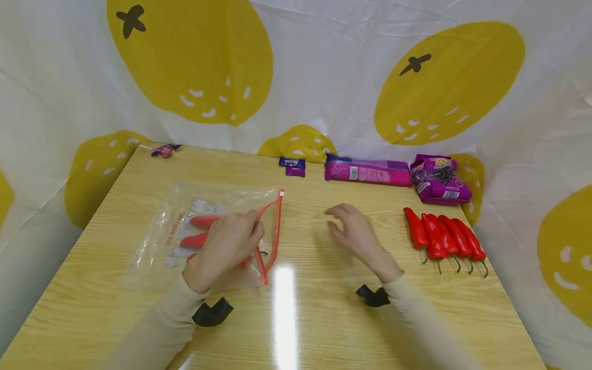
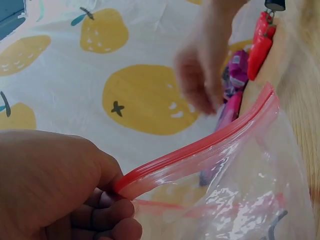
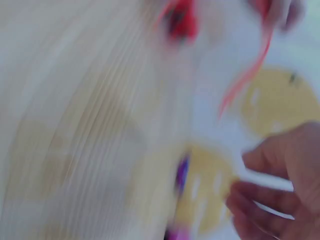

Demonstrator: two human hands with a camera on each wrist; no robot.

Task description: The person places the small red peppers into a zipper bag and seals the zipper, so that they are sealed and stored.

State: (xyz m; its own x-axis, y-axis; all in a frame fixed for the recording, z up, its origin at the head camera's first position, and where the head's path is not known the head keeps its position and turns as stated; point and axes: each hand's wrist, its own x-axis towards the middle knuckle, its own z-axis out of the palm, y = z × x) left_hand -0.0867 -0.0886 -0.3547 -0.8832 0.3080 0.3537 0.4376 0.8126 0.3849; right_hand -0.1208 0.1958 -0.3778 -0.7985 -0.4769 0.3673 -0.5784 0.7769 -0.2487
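Observation:
My left hand (image 1: 226, 246) pinches the red zip edge (image 2: 165, 163) of a clear zip bag (image 1: 150, 257) lying on the table. The bag's mouth gapes toward the right. Several red peppers (image 1: 194, 240) lie inside, partly hidden under the hand, beside a grey-white patch. To the right of the bag, my right hand (image 1: 358, 236) is in the air above the table, fingers loosely bent and apart, holding nothing. Its own wrist view is blurred, but the hand (image 3: 280, 190) shows a gap between thumb and fingers. Several more red peppers (image 1: 446, 239) lie in a row at the right.
Along the table's (image 1: 324, 318) back edge lie a lollipop (image 1: 165, 150), two small purple packets (image 1: 293, 167), a long purple package (image 1: 370, 172) and a plump purple bag (image 1: 439, 180). A white curtain (image 1: 324, 61) with yellow fruit prints hangs behind.

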